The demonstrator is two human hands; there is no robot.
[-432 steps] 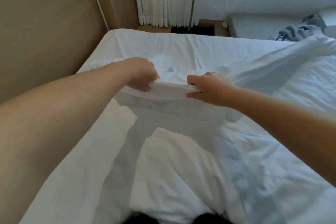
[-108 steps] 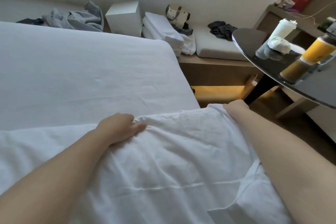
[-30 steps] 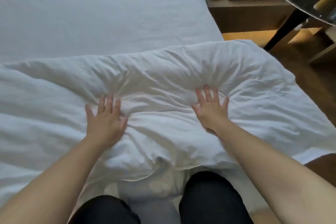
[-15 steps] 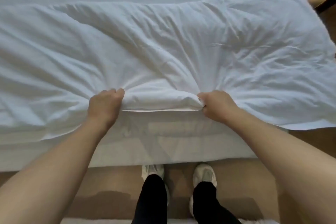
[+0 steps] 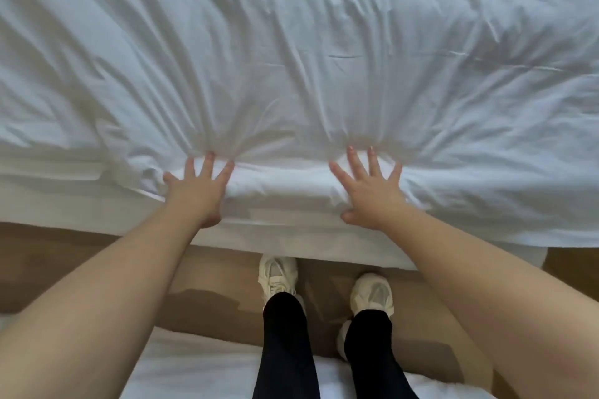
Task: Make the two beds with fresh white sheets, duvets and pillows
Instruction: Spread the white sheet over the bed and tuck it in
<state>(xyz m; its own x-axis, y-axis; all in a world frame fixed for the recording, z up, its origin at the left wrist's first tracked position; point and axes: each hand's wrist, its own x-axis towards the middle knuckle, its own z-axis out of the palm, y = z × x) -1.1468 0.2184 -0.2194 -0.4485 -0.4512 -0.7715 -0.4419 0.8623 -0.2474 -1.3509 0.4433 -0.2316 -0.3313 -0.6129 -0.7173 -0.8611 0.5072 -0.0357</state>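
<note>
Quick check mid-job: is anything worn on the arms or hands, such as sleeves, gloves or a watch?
Nothing shows. The left hand and right hand are ungloved, and no sleeve, watch, ring or bracelet is in view.

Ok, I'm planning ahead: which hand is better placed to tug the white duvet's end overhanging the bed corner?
Likely the right hand, lying flat on the crumpled white duvet, nearer that overhanging end; the left hand presses farther away.

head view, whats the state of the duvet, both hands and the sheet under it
duvet, spread out, creased, near edge bunched
left hand, open, fingers splayed, pressing duvet edge
right hand, open, fingers splayed, pressing duvet edge
sheet, smooth, showing below the duvet edge
</note>
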